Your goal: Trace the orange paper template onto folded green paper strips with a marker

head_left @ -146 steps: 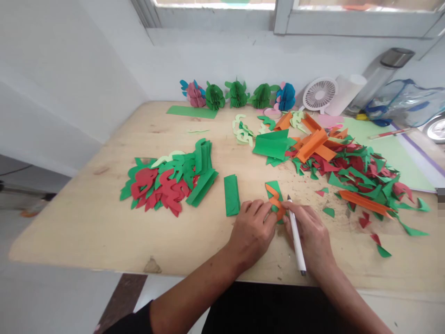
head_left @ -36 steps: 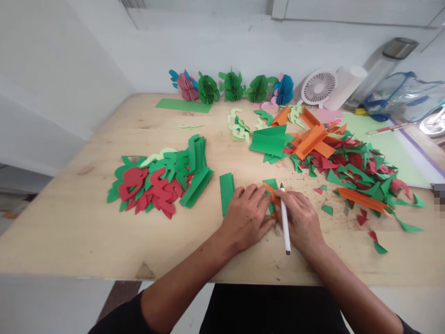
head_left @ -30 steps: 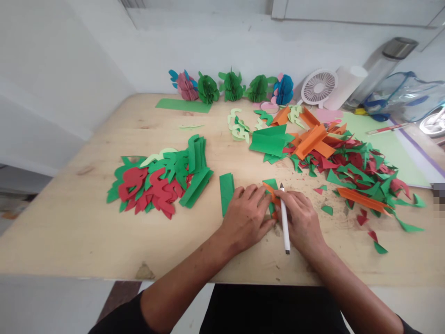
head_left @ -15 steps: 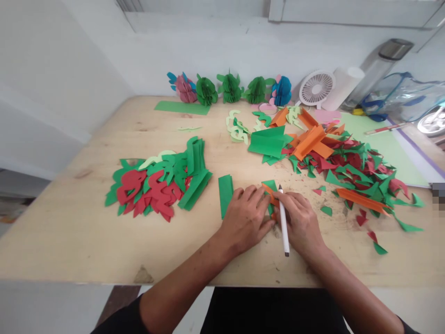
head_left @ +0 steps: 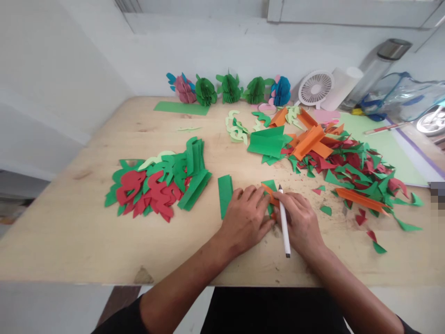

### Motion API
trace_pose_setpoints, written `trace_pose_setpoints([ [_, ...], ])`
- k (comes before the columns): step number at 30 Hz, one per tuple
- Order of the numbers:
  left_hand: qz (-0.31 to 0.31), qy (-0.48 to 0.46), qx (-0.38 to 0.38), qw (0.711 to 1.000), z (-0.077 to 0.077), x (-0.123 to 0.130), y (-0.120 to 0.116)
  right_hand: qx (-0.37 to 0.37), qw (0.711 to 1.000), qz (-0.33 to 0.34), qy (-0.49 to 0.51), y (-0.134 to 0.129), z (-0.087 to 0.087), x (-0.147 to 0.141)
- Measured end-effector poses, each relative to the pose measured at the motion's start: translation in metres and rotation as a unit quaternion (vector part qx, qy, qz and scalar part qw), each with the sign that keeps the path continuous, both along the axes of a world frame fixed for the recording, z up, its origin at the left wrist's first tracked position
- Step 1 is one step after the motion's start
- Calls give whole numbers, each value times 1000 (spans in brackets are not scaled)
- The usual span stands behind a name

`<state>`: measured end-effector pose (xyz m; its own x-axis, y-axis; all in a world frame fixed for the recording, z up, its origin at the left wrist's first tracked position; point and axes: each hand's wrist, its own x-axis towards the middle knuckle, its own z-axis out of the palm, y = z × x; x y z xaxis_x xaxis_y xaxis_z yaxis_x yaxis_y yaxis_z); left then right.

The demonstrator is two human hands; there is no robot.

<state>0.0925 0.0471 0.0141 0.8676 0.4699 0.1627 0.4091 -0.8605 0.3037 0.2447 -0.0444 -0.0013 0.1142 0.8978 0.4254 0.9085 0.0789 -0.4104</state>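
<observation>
My right hand [head_left: 301,218] is closed around a white marker [head_left: 284,225], which slants across my thumb side with a dark tip at its far end. Beside it, my left hand [head_left: 246,214] lies with fingers flat, pressing the edge of an orange paper piece [head_left: 269,190] on top of a green paper piece [head_left: 269,184]. Much of both pieces is hidden under my hands. Just left of my left hand is a folded green paper strip [head_left: 225,195].
Red cutouts [head_left: 160,195] and folded green strips [head_left: 195,190] lie left. Scraps [head_left: 361,171] and orange folded paper [head_left: 309,141] spread right. Honeycomb paper figures [head_left: 230,88], a small fan [head_left: 316,88] and a bottle [head_left: 377,69] stand along the back wall.
Both hands stay in place over the orange piece. The marker's near end has shifted very slightly.
</observation>
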Motion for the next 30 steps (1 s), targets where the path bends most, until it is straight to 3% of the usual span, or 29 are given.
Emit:
trace_pose_setpoints([
  [30,5,-19,11,1000,-4,-2,-2,1,1000,16,-18,0,-1,1],
])
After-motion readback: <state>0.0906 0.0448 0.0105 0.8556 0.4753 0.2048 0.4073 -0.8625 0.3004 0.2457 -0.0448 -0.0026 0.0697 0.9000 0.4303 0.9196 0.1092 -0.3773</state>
